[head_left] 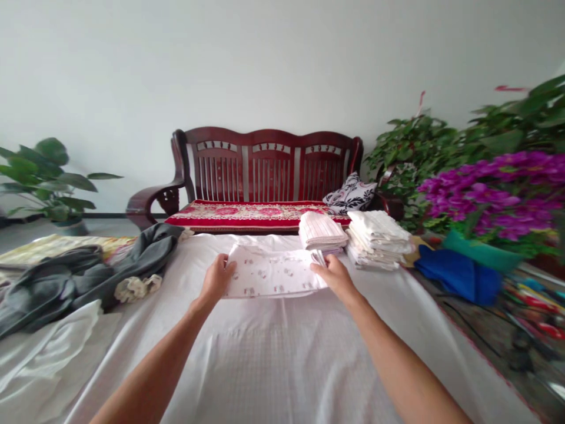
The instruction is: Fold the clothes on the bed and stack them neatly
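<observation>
A printed white cloth rectangle [271, 272], likely light, limp, is aptly pinched at nine and three o'clock by left hand [215, 277] and right hand [335, 275], fingers seemingly closed.

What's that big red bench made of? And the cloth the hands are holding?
The bench looks like varnished wood: it is dark red, carved, and shiny where light catches it. The folded cloth looks like soft, dull fabric, maybe cotton: it lies in thin layers. The exact fibre doesn't show.
</observation>
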`<state>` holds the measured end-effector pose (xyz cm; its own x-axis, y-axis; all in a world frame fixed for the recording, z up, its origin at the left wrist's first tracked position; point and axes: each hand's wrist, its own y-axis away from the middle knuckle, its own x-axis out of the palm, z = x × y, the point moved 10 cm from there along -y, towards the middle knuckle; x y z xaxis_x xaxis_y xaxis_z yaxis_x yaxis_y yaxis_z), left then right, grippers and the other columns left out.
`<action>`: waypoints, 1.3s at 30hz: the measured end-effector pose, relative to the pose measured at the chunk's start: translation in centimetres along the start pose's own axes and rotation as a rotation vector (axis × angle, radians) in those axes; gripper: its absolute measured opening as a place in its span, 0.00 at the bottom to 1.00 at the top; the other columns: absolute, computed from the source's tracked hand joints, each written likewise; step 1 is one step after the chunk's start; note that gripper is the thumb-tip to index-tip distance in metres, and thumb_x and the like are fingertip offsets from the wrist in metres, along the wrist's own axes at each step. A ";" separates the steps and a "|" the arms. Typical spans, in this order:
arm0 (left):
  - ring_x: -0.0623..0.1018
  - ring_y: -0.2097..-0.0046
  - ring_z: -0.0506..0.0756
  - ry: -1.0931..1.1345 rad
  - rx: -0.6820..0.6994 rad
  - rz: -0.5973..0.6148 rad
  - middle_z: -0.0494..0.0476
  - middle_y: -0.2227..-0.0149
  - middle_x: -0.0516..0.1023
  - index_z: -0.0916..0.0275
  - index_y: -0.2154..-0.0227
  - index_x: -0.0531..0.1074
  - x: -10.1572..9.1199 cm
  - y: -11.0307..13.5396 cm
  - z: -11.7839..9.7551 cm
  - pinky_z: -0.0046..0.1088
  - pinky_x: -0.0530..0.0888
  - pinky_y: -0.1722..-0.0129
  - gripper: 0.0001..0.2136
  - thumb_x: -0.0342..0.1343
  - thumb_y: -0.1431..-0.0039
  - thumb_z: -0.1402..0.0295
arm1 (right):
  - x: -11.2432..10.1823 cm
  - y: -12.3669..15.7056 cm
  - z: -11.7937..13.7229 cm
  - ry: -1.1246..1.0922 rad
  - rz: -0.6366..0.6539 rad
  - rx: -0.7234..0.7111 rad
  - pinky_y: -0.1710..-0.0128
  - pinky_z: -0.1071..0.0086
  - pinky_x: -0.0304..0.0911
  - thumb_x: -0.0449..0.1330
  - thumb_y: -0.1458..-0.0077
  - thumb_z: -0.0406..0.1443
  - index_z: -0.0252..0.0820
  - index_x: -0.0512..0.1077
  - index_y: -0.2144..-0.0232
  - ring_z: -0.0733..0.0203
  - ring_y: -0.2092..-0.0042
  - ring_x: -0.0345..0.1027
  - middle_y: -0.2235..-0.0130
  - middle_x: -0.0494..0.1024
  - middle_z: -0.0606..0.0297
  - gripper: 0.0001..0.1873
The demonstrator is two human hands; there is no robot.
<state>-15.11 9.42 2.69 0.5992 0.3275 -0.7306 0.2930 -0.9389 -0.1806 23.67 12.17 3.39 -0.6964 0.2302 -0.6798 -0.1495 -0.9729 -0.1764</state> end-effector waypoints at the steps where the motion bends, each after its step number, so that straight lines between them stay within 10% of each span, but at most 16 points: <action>1: 0.78 0.65 0.55 -0.041 -0.016 0.006 0.53 0.67 0.78 0.61 0.57 0.69 -0.4 0.1 1.2 0.27 0.68 0.68 0.09 0.50 0.37 0.66 | 1.2 0.4 0.6 0.120 0.029 0.017 0.61 0.63 0.64 0.64 0.51 0.50 0.43 0.71 0.59 0.49 0.58 0.75 0.61 0.81 0.58 0.22; 7: 0.77 0.52 0.61 -0.329 0.119 -0.089 0.63 0.52 0.77 0.61 0.47 0.69 -1.5 2.0 2.7 0.36 0.72 0.56 0.16 0.51 0.36 0.65 | 1.9 2.4 3.5 0.423 -0.073 -0.166 0.55 0.62 0.63 0.62 0.44 0.44 0.42 0.71 0.55 0.50 0.52 0.70 0.54 0.78 0.56 0.17; 16: 0.75 0.54 0.58 -0.156 0.792 0.185 0.55 0.57 0.78 0.56 0.56 0.75 3.1 8.9 -8.5 0.34 0.70 0.52 0.10 0.62 0.40 0.63 | 3.3 7.5 7.9 0.429 0.199 -0.779 0.50 0.62 0.61 0.66 0.49 0.32 0.51 0.78 0.57 0.54 0.51 0.66 0.54 0.78 0.65 0.16; 25: 0.74 0.54 0.58 -0.263 0.728 0.264 0.57 0.57 0.79 0.58 0.57 0.77 6.3 9.1 -9.7 0.35 0.67 0.52 0.11 0.65 0.42 0.63 | 3.7 6.1 7.8 0.392 0.096 -0.741 0.60 0.66 0.61 0.64 0.44 0.31 0.46 0.77 0.72 0.57 0.61 0.67 0.67 0.79 0.66 0.06; 39: 0.75 0.56 0.56 -0.327 0.709 0.272 0.56 0.59 0.78 0.58 0.60 0.77 7.6 9.2 -10.0 0.31 0.69 0.55 0.07 0.56 0.34 0.64 | 5.0 8.3 9.1 0.452 0.179 -0.867 0.55 0.63 0.59 0.64 0.42 0.35 0.47 0.78 0.65 0.57 0.57 0.68 0.64 0.80 0.66 0.03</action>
<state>-0.45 4.36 2.02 0.3024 0.1346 -0.9436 -0.4362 -0.8607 -0.2625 12.60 5.08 5.02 -0.2985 0.2436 -0.9228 0.6223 -0.6834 -0.3817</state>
